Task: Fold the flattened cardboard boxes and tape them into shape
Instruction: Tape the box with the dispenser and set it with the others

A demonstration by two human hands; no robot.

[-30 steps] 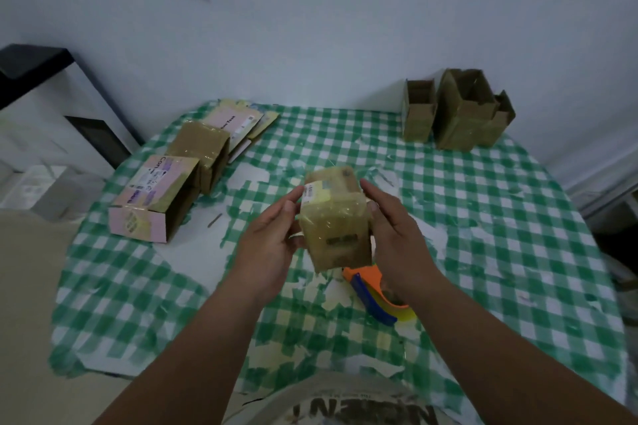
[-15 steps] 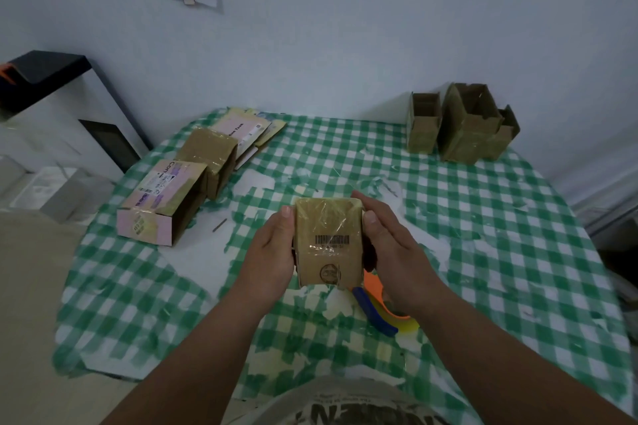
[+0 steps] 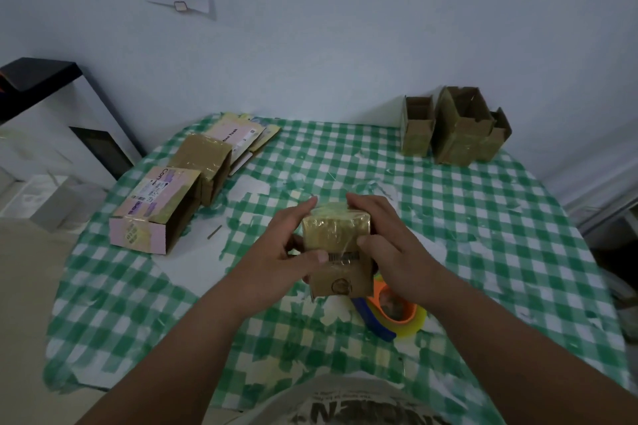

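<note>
A small brown cardboard box (image 3: 340, 252) with shiny tape over its top and a barcode on its near face is held above the table's middle. My left hand (image 3: 283, 252) grips its left side, thumb lying across the near face by the barcode. My right hand (image 3: 386, 245) grips the right side, fingers wrapped over the far top edge. Below and right of the box lies a tape dispenser (image 3: 393, 316) with an orange core, yellowish roll and blue handle, partly hidden by my right wrist.
On the green checked tablecloth (image 3: 483, 252), a pink-labelled box (image 3: 155, 210) and a brown taped box (image 3: 203, 162) lie at left beside flattened boxes (image 3: 241, 136). Three open folded boxes (image 3: 455, 128) stand at the back right by the wall. A dark-topped cabinet (image 3: 41, 107) is off left.
The box has been tilted so its taped top now faces up towards me. My left thumb has slid onto the near face. The view has tipped upwards a little.
</note>
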